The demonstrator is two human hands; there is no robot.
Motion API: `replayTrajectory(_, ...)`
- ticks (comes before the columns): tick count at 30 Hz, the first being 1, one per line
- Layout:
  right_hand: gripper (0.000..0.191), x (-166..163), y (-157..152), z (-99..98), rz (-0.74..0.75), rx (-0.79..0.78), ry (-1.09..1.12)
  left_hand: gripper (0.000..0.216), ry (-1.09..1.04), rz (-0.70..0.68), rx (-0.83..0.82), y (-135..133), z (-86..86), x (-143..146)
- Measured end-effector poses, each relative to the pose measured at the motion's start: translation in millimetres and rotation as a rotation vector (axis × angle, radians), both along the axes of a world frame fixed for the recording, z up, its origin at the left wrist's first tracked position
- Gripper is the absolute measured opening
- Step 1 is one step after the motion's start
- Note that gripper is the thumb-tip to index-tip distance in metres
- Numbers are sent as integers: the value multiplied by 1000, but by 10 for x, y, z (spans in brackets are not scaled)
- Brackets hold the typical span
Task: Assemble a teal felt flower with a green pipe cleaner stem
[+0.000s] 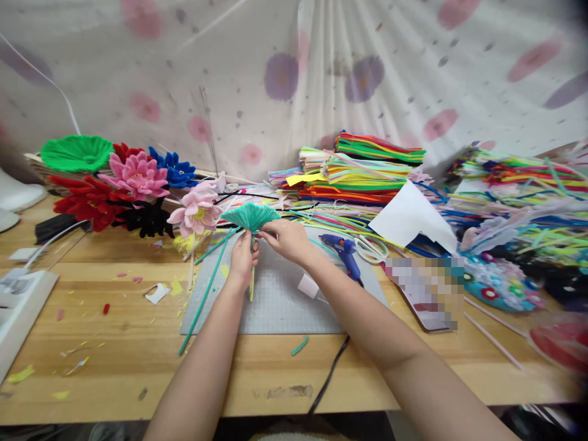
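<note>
A teal fan-shaped pipe-cleaner piece (251, 216) is held upright over a grey cutting mat (275, 303). My left hand (243, 258) is closed around its base and the thin stick below it. My right hand (287, 237) pinches the fan's lower right edge. A long teal pipe cleaner (206, 291) trails from the fan down to the left across the mat and the wooden table (114, 361).
Finished pipe-cleaner flowers (138, 177) in red, pink, blue, black and green lie at the back left. Stacks of coloured pipe cleaners (362, 171) fill the back and right. A blue glue gun (344, 252) and its black cord lie right of the mat. White paper (408, 217) is nearby.
</note>
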State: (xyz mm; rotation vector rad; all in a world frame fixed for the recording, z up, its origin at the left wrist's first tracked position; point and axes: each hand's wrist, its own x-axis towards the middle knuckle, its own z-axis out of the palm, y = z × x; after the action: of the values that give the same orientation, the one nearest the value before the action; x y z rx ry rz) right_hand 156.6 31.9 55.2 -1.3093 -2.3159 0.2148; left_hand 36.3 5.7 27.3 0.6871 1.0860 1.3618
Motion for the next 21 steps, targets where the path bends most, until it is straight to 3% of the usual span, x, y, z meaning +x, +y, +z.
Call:
replayTrajectory(7,24,72,-87,71,-78,-106,136,24,-168,-42,38,40,-32,-119)
replayTrajectory(11,18,152,-70,88,-92,-223,-54,13,-136,34,72,80,-57,-193)
replayTrajectory(15,22,83,24,-119,-123,-301,-122,11,-85,84,63,107,-101,-198)
replayTrajectory(21,34,117,-8,-363,-56,-187,104,9,-80,89,43,101,-117,-159)
